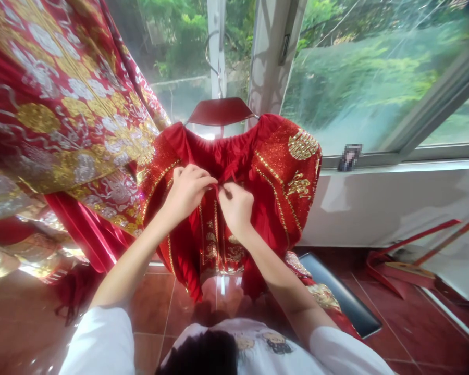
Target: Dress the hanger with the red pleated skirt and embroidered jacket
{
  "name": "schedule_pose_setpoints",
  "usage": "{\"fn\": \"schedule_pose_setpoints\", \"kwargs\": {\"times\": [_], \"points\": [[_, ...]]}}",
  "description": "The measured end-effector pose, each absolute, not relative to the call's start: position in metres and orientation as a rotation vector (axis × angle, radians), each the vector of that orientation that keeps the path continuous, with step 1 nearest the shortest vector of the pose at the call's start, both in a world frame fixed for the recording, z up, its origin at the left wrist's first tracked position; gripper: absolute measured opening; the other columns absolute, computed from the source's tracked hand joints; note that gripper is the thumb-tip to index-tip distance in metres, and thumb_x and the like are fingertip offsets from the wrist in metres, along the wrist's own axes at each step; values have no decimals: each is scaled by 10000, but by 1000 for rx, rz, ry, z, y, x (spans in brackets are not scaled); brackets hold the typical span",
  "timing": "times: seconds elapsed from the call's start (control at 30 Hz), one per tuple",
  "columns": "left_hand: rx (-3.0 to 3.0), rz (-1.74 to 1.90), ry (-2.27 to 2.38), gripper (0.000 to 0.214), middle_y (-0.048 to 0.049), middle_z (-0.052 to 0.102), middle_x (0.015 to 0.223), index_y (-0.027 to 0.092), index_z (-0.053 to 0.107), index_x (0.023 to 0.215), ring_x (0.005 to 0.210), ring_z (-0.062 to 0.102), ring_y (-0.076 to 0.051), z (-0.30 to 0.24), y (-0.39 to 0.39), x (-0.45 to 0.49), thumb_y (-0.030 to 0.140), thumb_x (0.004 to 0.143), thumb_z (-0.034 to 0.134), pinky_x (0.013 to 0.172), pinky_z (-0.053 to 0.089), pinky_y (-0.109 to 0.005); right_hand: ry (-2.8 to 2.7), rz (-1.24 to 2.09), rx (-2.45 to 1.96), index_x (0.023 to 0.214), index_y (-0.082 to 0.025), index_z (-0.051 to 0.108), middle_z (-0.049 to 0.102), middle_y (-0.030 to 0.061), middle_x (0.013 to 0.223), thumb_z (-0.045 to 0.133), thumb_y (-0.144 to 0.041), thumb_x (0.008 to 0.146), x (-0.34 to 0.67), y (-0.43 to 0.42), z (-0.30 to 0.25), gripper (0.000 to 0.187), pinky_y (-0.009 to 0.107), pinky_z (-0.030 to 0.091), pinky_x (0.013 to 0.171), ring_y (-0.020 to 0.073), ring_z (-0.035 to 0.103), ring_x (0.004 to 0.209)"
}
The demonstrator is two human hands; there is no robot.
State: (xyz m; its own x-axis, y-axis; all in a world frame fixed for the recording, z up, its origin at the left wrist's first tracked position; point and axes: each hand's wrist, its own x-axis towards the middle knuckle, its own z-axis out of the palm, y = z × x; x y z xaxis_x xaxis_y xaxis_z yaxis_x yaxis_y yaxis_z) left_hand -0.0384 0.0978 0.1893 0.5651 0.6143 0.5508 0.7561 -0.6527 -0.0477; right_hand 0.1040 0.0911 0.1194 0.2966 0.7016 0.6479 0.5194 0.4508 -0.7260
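Observation:
A red jacket with gold embroidery and beaded trim hangs in front of me on a hanger with a dark red crossbar and a metal hook. Its gathered neckline sags open at the front. At the upper front, my left hand pinches the red cloth with its fingertips. Close beside it, my right hand is closed on the same edge of the jacket. The fingertips of both hands almost touch. Exactly what small piece sits between them is hidden.
Another red garment with gold and silver embroidery hangs at left. Behind the jacket are window frames and a sill with a small blurred item. A dark flat board and a red-framed object stand on the tiled floor at right.

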Motion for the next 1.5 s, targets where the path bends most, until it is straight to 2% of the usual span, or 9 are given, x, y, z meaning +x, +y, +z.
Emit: {"fn": "schedule_pose_setpoints", "kwargs": {"times": [0.37, 0.53, 0.63, 0.83, 0.93, 1.03, 1.13, 1.3, 1.5], "points": [[-2526, -816, -1052, 305, -43, 713, 1040, 263, 709, 1087, 990, 522, -227, 181, 95, -42, 139, 952, 464, 815, 313, -398, -1326, 148, -1054, 963, -180, 728, 719, 108, 1026, 487, -220, 895, 97, 94, 104, 254, 353, 531, 884, 214, 665, 926], [-2513, -830, -1024, 280, -35, 717, 1051, 257, 698, 1066, 1007, 529, -225, 181, 92, -42, 128, 947, 480, 833, 310, -403, -1213, 487, -1027, 768, -168, 715, 707, 45, 768, 636, -256, 795, 109, 85, 123, 121, 294, 519, 690, 166, 624, 690], [-2481, -787, -1029, 266, -34, 721, 1080, 263, 690, 1062, 1018, 540, -227, 179, 91, -42, 135, 948, 488, 841, 302, -418, -1186, 806, -1016, 669, -176, 673, 633, -6, 621, 688, -296, 739, 119, 80, 126, 140, 257, 453, 583, 126, 539, 569], [-2401, -788, -1018, 235, -35, 734, 1036, 258, 688, 1017, 967, 564, -222, 175, 93, -54, 162, 965, 480, 825, 283, -421, -1212, 1130, -1073, 492, -178, 525, 522, -32, 486, 681, -257, 664, 114, 74, 48, 245, 242, 386, 546, 94, 457, 499], [-2460, -809, -1027, 200, -30, 723, 1014, 246, 684, 1012, 949, 558, -209, 177, 93, -61, 179, 963, 502, 820, 281, -407, -1166, 1166, -1096, 538, -170, 556, 509, -31, 482, 687, -370, 684, 110, 71, 19, 280, 233, 379, 500, 91, 445, 479], [-2495, -691, -1068, 239, -47, 696, 1031, 230, 665, 1112, 984, 539, -221, 181, 90, -60, 159, 948, 507, 809, 273, -408, -1065, 1216, -1030, 758, -156, 676, 613, 8, 620, 708, -467, 672, 108, 73, 32, 324, 224, 413, 485, 100, 507, 529], [-2476, -547, -1083, 257, -65, 669, 1019, 193, 663, 1128, 994, 521, -252, 183, 88, -52, 203, 874, 625, 801, 269, -417, -1041, 1266, -916, 879, -167, 699, 656, 24, 727, 736, -459, 625, 105, 81, 67, 389, 221, 448, 472, 115, 565, 585], [-2431, -497, -1035, 187, -66, 652, 969, 176, 688, 1017, 941, 503, -245, 181, 91, -45, 117, 867, 593, 786, 274, -412, -1002, 1200, -852, 776, -166, 672, 646, 1, 687, 692, -394, 672, 98, 92, 101, 252, 214, 459, 472, 89, 533, 532], [-2414, -566, -970, 192, -45, 653, 940, 201, 701, 961, 909, 502, -229, 179, 89, -46, 93, 890, 559, 773, 265, -404, -1131, 1111, -849, 627, -160, 610, 539, -20, 536, 644, -418, 717, 103, 91, 109, 275, 206, 334, 437, 75, 429, 461]]}}
